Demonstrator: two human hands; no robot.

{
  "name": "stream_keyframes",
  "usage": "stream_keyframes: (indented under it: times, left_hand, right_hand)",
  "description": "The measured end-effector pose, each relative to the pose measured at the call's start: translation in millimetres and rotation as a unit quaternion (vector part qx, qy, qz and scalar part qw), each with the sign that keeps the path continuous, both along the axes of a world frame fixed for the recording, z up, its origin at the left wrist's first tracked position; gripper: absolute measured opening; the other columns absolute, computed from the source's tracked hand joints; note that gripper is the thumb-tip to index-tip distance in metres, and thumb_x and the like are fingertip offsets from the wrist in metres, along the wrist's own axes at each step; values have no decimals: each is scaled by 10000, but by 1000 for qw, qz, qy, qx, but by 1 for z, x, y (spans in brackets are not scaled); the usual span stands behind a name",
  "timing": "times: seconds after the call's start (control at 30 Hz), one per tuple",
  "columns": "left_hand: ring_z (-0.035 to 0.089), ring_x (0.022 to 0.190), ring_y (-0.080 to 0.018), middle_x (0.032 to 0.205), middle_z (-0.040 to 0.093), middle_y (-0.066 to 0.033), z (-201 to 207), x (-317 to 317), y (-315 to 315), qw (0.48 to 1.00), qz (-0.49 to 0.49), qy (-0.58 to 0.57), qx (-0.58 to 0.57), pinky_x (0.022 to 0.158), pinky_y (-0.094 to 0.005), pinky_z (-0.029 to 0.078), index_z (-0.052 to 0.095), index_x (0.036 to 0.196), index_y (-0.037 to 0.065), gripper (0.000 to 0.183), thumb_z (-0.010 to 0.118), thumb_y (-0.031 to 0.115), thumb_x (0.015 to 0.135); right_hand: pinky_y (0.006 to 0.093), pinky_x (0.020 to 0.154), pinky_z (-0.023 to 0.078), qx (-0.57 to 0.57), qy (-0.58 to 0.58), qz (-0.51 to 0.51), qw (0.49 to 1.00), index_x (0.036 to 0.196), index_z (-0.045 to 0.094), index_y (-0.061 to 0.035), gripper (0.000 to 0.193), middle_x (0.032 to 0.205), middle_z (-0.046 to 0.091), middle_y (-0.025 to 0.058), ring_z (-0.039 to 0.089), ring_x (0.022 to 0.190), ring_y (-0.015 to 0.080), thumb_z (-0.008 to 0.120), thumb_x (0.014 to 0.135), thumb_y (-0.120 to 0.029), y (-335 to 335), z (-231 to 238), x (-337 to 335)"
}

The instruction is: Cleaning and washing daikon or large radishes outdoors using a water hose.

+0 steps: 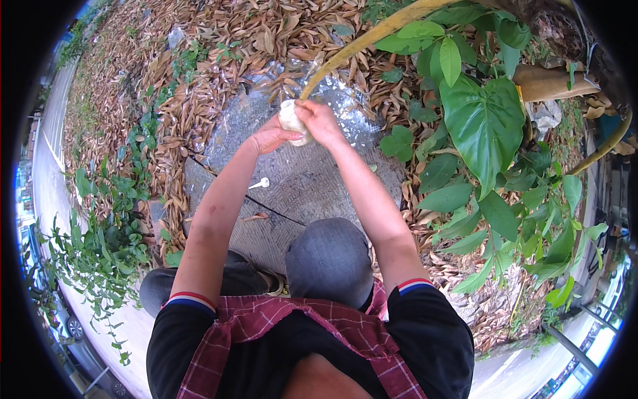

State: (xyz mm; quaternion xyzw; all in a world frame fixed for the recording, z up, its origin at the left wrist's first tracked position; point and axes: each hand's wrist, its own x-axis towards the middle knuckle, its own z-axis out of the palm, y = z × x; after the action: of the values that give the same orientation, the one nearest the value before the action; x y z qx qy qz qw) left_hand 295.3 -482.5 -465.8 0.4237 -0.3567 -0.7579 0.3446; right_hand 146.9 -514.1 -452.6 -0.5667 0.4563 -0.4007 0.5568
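Note:
Both my hands are closed round a whitish, rounded, bottle-like object (290, 122), held out in front of me above the ground. My left hand (271, 135) grips its left and lower side. My right hand (320, 122) wraps its right side, with the fingers partly hidden. A yellow-brown hose-like length (362, 48) slants down from the upper right and ends at the top of my right hand. I cannot tell whether it touches the object. On the slab below lies a small white piece (264, 182) with a round head and thin stem.
Under my hands is a grey round slab (292, 179), wet and shiny at its far side. A thin dark cord (276, 211) crosses it. Dry brown leaves (219, 33) surround it. Broad-leaved green plants (484, 126) crowd the right, and a road (56, 133) runs along the left.

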Motion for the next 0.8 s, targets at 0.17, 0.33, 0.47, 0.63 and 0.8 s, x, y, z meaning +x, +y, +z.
stream_keyframes:
  times: [0.17,0.33,0.47,0.63,0.8]
  left_hand:
    - [479,990,-163,1022,517,-26,10,3,-6,943,-57,-271,-183,870,-288,369,424,1087,86,611,690,-2,544]
    - [485,975,-174,1001,512,-42,18,2,-10,895,-26,-356,-268,863,-278,374,431,1044,66,577,691,13,531]
    - [491,976,-200,1016,508,-57,8,3,-15,882,37,-335,-329,862,-287,378,426,1058,72,597,698,30,528]
    - [489,998,-232,1040,507,-83,-3,-6,-25,873,139,-376,-279,865,-306,380,397,1098,67,684,727,68,499]
    - [495,994,-229,1050,522,-107,-27,21,-30,874,154,-426,-175,859,-297,386,356,1137,32,794,761,101,458]
  right_hand:
    - [218,641,474,190,-99,109,971,858,612,5,204,797,615,63,578,711,118,650,672,-68,-14,0,-19]
    - [215,639,476,161,-171,78,969,892,604,-1,170,829,612,65,576,712,111,601,726,-39,-13,-16,-17]
    - [250,746,438,101,-113,49,987,1060,539,-29,376,905,589,81,563,826,169,583,689,17,-1,-27,-13]
    - [280,812,404,87,-58,126,986,1260,297,-72,745,1186,417,102,465,1013,205,518,563,69,-1,-17,-8]
    - [293,775,422,94,55,79,991,1209,382,-51,662,1126,467,108,494,954,208,532,570,37,-5,-46,-13]
